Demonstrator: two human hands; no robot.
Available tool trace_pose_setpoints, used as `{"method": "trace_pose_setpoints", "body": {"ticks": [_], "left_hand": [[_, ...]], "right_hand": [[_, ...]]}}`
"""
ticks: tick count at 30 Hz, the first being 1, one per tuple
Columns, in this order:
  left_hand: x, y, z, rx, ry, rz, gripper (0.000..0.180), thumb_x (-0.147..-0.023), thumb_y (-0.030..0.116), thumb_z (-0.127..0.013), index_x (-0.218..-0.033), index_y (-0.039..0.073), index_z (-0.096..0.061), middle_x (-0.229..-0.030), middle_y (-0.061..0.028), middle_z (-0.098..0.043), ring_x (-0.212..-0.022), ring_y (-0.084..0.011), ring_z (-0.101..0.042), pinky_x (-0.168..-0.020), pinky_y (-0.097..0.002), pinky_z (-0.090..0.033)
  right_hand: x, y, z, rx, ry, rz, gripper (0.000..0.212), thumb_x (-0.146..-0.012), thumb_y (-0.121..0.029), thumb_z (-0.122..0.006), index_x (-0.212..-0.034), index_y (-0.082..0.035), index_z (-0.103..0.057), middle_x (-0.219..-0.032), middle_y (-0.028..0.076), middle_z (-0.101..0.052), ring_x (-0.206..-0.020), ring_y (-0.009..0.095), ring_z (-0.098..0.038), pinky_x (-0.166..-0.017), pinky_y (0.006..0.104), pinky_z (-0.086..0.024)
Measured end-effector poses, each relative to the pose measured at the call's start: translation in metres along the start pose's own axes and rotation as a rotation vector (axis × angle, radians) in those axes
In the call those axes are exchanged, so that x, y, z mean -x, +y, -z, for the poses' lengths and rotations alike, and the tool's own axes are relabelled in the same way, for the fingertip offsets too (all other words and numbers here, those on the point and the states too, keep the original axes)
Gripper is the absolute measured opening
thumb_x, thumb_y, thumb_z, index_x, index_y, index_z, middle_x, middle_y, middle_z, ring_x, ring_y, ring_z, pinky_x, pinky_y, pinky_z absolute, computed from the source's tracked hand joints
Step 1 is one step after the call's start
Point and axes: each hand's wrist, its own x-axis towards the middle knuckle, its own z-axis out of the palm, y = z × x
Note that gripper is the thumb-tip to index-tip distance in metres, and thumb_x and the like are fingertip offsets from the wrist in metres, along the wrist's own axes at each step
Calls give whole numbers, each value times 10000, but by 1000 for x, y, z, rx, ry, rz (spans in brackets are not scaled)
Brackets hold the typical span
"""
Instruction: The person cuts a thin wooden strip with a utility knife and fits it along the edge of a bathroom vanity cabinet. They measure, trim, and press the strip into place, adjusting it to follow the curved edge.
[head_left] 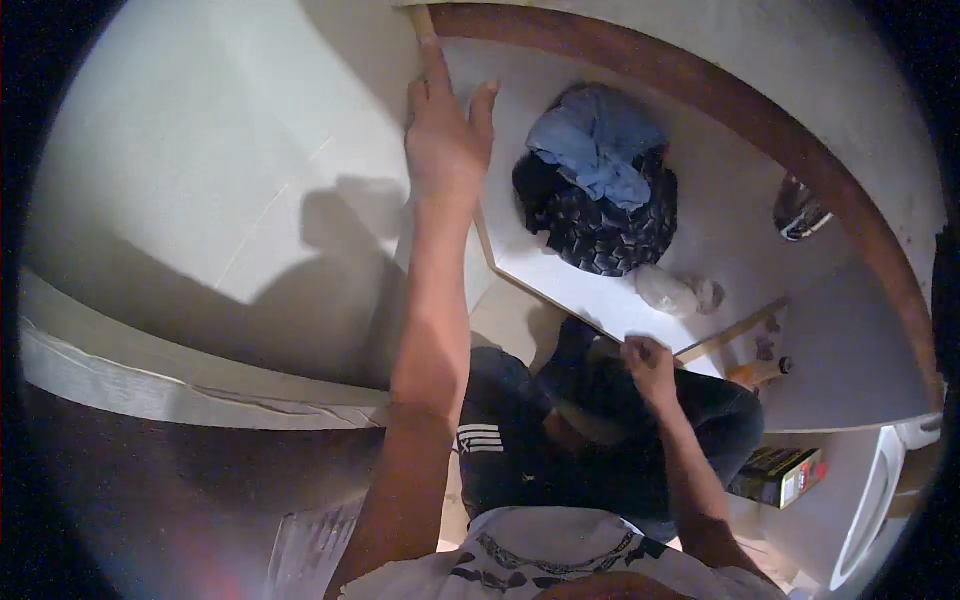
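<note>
My left hand (450, 130) reaches far up, its index finger stretched along a thin wooden edge strip (424, 22) and its thumb held apart. The hand rests against the side of a pale panel (230, 150); nothing shows in its grasp. Lower right, the curled fingers of my right hand (652, 365) are at the front edge of a white shelf (560, 285). Whatever those fingers may hold is too small or hidden to name. On the white surface beyond lies a black patterned bundle (615, 240) with a crumpled blue cloth (595, 140) on top.
A small whitish plastic bag (668, 292) lies beside the bundle. A reddish-brown curved rim (780, 115) borders the far side. At right are a dark glossy object (800, 210), an orange bottle (760, 372), and a black-and-yellow box (778, 474) by my knee.
</note>
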Motion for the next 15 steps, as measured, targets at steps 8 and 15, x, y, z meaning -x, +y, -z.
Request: {"method": "trace_pose_setpoints", "body": {"ticks": [8, 15], "left_hand": [[-30, -12, 21, 232, -186, -155, 576, -947, 165, -462, -1455, 47, -217, -1353, -262, -435, -1172, -407, -486, -967, -416, -403], [-22, -8, 19, 540, -383, 234, 581, -936, 110, -446, -1462, 59, -205, -1034, -146, -563, -814, -260, -535, -785, -355, -472]], "right_hand": [[47, 15, -17, 328, 184, 261, 249, -798, -118, -693, -1016, -12, -636, -875, 165, -645, -745, 287, -646, -682, 341, -508], [47, 15, -14, 275, 132, 75, 239, -811, -143, -662, -1013, -17, -638, -975, 192, -635, -881, 369, -620, -775, 411, -507]]}}
